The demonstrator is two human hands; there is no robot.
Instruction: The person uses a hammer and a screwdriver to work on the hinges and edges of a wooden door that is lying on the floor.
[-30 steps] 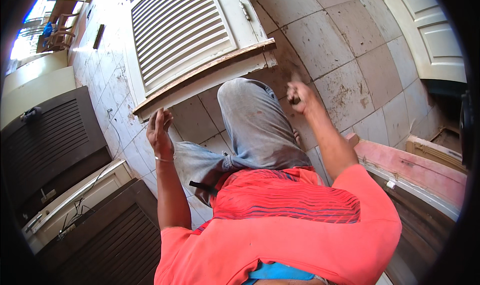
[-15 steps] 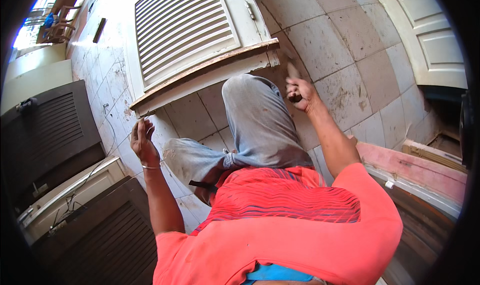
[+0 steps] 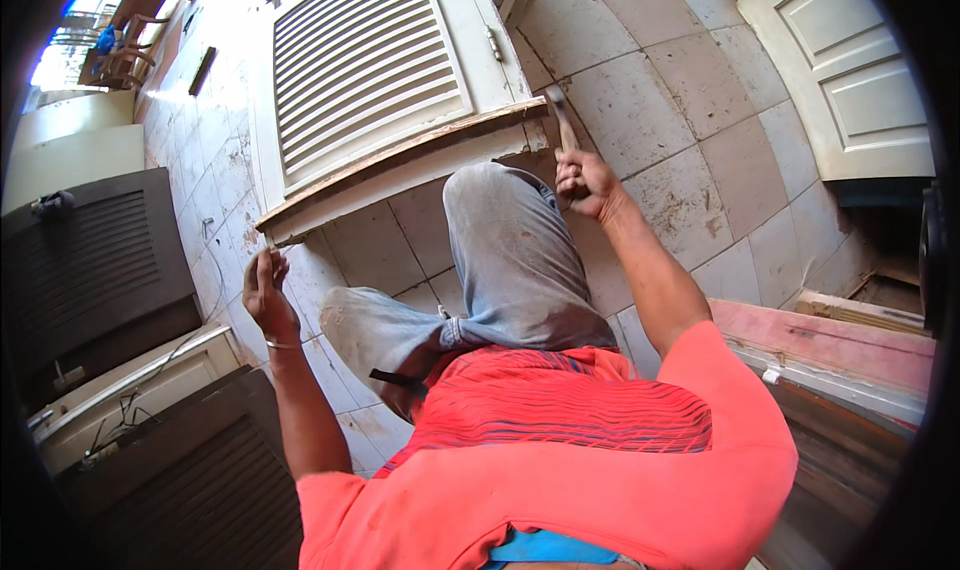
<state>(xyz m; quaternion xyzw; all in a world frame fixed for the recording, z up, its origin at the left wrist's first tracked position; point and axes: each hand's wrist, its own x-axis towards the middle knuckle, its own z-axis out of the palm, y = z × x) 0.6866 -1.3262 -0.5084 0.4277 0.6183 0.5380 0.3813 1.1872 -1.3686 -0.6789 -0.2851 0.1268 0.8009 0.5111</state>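
Note:
A white louvred door (image 3: 370, 70) lies in front of me, with a rough strip of bare wood (image 3: 400, 160) along its near edge. My right hand (image 3: 588, 183) is wrapped round the wooden handle of a hammer (image 3: 567, 127). The hammer's metal head is up beside the door's near right corner; whether it touches cannot be made out. At the near left corner, my left hand (image 3: 268, 295) has its fingers curled together in a pinch. Anything between those fingers is too small or hidden to name.
Dark louvred panels (image 3: 95, 260) and a cream panel (image 3: 150, 390) lie to the left, with a thin wire across them. At the far right stands a cream panelled door (image 3: 830, 70). A pink board (image 3: 820, 350) is close by on the right. Dirty tiles (image 3: 680, 200) cover the floor.
The hammer, blurred before, now shows sharply with its head closer to the door's right corner. My right hand has shifted slightly left, and my left hand has moved a little left and down.

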